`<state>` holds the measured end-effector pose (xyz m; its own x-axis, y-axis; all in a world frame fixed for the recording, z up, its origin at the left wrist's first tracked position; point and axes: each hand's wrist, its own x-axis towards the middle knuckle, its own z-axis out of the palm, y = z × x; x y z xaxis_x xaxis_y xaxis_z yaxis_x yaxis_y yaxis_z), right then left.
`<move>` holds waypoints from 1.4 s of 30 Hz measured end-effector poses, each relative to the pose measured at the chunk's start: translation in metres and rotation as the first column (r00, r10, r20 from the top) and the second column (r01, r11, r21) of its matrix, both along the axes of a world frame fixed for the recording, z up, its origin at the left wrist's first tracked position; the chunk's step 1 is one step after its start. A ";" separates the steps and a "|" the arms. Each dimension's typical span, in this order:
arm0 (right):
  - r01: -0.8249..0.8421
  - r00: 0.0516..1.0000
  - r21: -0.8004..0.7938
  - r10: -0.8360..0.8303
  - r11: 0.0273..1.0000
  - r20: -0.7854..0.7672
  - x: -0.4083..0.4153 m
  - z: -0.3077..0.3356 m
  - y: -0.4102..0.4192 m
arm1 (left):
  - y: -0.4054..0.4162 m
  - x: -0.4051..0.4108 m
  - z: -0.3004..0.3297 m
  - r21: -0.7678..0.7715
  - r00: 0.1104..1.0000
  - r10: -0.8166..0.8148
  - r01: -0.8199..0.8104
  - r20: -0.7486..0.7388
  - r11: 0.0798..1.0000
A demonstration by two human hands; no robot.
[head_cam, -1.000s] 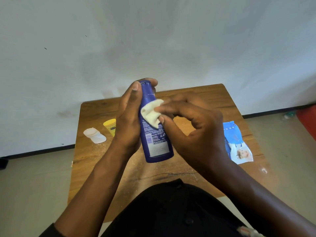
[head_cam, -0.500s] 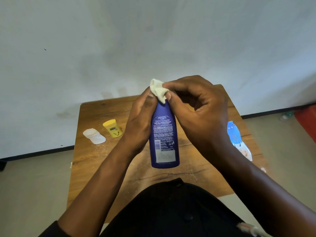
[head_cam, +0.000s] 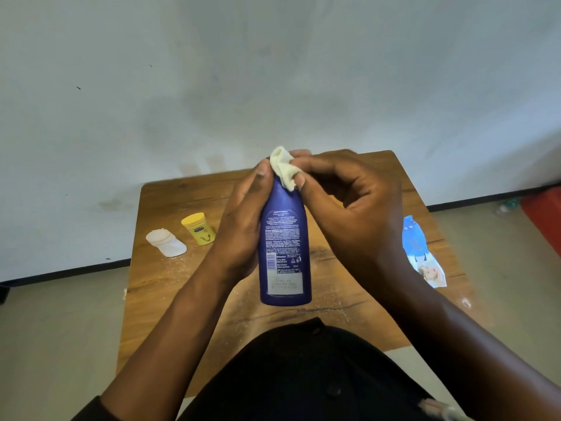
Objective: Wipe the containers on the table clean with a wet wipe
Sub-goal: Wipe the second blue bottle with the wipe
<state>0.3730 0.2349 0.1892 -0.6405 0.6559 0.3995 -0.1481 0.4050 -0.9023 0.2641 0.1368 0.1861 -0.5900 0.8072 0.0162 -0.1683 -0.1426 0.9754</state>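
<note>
She has the dark blue lotion bottle (head_cam: 285, 247) lifted above the wooden table (head_cam: 170, 278), upright, label facing her. Her left hand (head_cam: 243, 229) wraps its side, fingers curled round it. Her right hand (head_cam: 352, 214) pinches a crumpled wet wipe (head_cam: 283, 171) against the bottle's top. At nine o'clock lie a yellow jar (head_cam: 198, 229) and a white container (head_cam: 165, 243); at three o'clock, a blue wipes packet (head_cam: 420, 253).

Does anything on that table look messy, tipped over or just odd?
Yes. The white container lies on its side at the table's left edge, beside the upright yellow jar. Pale crumbs or powder are scattered over the wood near it and along the front.
</note>
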 end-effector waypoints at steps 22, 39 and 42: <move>-0.103 0.994 -0.046 0.105 0.994 0.043 0.010 -0.008 -0.009 | 0.000 -0.024 -0.005 0.074 0.994 0.099 -0.101 0.035 0.992; -0.022 0.994 0.287 -0.011 0.958 0.113 -0.007 -0.003 -0.004 | 0.005 -0.005 -0.005 0.077 0.969 0.235 -0.241 0.081 0.967; 0.045 0.997 0.331 -0.063 0.943 0.046 -0.018 0.009 0.003 | 0.006 0.003 -0.002 0.093 0.973 0.151 -0.168 0.173 0.981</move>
